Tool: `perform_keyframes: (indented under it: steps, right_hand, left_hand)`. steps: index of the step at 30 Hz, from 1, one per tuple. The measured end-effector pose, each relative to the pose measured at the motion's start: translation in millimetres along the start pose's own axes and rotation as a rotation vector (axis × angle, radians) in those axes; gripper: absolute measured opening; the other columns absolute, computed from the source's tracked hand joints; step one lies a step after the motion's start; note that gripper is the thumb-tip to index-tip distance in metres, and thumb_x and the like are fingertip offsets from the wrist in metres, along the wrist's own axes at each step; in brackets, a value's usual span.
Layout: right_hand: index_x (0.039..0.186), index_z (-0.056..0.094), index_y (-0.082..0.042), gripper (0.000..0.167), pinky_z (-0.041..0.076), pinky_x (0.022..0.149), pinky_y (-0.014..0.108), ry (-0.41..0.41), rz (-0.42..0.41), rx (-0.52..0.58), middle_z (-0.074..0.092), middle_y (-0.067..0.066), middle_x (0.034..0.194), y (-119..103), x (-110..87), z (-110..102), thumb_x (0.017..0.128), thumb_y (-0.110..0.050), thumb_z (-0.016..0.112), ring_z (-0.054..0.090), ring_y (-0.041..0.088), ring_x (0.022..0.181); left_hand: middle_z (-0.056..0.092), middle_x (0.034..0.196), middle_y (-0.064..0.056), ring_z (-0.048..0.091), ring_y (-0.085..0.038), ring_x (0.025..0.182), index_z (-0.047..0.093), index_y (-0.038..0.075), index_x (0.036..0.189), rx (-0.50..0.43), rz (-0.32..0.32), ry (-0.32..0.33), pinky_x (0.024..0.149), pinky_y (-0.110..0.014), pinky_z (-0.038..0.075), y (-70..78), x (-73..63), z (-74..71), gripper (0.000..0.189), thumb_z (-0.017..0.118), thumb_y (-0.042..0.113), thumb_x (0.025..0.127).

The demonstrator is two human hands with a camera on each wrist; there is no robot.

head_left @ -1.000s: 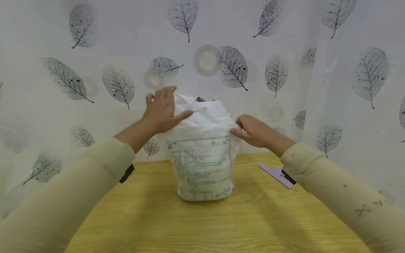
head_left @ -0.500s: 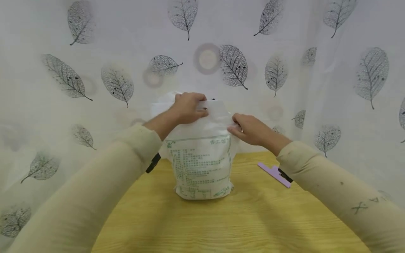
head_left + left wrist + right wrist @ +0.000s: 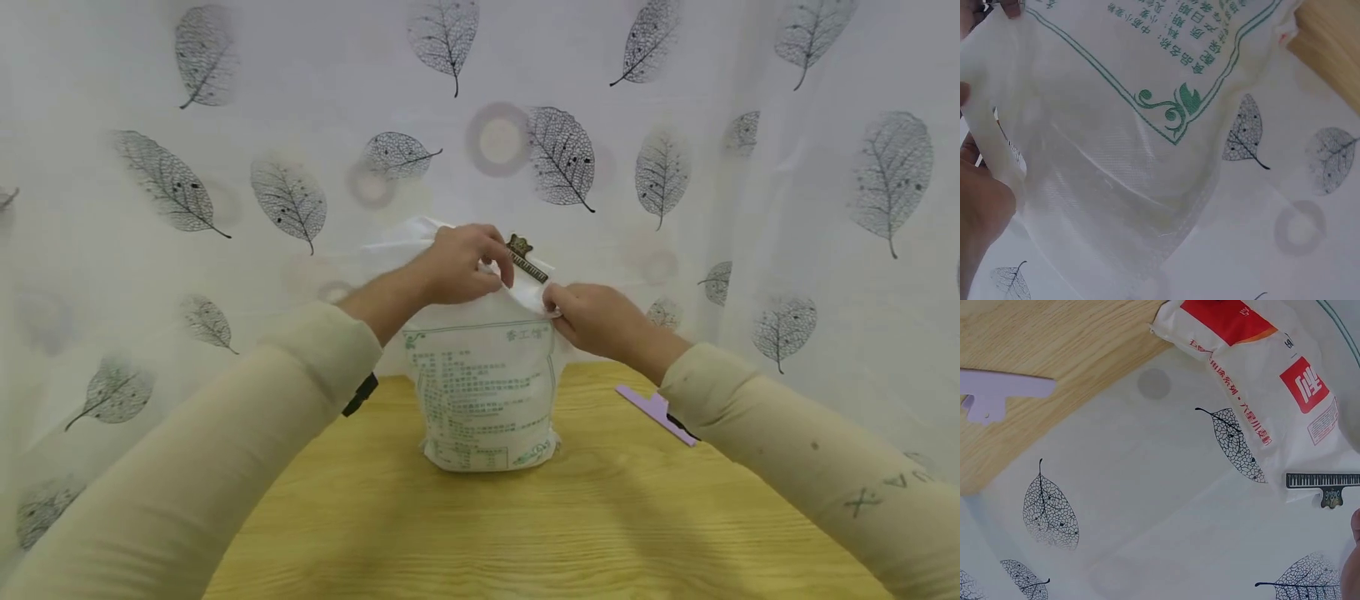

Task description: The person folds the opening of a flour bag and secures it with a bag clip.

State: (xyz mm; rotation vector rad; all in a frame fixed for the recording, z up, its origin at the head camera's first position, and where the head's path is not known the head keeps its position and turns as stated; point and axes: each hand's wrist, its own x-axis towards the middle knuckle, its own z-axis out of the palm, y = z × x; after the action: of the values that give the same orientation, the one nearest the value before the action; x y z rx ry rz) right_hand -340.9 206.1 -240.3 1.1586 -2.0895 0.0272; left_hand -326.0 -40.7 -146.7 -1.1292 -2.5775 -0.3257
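Observation:
A white flour bag [image 3: 480,392] printed in green stands upright on the wooden table. My left hand [image 3: 461,265] grips its top edge near the middle, thumb toward me and fingers bent over the rim. My right hand [image 3: 596,315] pinches the top right corner between thumb and fingers. Behind the rim, between both hands, a dark clip with a piano-key pattern [image 3: 528,265] sits on the bag. The right wrist view shows this clip [image 3: 1322,481] along the bag's upper edge, and red print on the bag's back [image 3: 1244,375]. A slot in the plastic shows beside my left hand [image 3: 982,212].
A lilac clip [image 3: 654,412] lies on the table [image 3: 480,533] to the right of the bag, partly behind my right sleeve. A pale curtain with leaf prints [image 3: 300,100] hangs directly behind the table.
My left hand has moved right from the bag's top left corner to the middle of the rim. The front rim near my right hand has dropped, exposing more of the dark clip.

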Motion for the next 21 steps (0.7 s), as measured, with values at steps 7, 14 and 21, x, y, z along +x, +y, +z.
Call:
perform_keyframes:
  steps: [7, 14, 21]
  right_hand:
    - [0.093, 0.061, -0.006, 0.012, 0.047, 0.062, 0.031, 0.075, -0.102, 0.113, 0.059, 0.004, 0.081, -4, -10.4, 6, 0.086, -0.012, 0.069, 0.051, 0.016, 0.069]
    - [0.105, 0.059, -0.003, 0.019, 0.043, 0.068, 0.035, -0.100, 0.253, 0.144, 0.053, 0.007, 0.086, -8, -16.2, 10, 0.102, -0.022, 0.057, 0.047, 0.020, 0.076]
    - [0.086, 0.059, -0.006, 0.015, 0.041, 0.064, 0.032, -0.139, 0.161, 0.071, 0.046, 0.004, 0.077, -5, -27.0, 16, 0.099, -0.015, 0.063, 0.040, 0.017, 0.068]
  left_hand:
    - [0.069, 0.106, 0.001, 0.061, -0.018, 0.104, 0.064, 0.015, 0.090, 0.221, -0.020, -0.084, 0.105, -0.050, 0.033, 8.1, -4.5, 6.4, 0.027, 0.060, 0.041, 0.097]
    - [0.070, 0.117, 0.000, 0.063, -0.021, 0.113, 0.063, 0.016, 0.122, 0.347, -0.138, -0.108, 0.108, -0.048, 0.033, 1.7, -4.4, 6.9, 0.040, 0.071, 0.041, 0.091]
    - [0.073, 0.106, 0.005, 0.062, -0.020, 0.107, 0.074, 0.023, 0.094, 0.358, -0.128, -0.075, 0.103, -0.046, 0.033, -1.5, -6.4, 4.8, 0.018, 0.072, 0.040, 0.090]
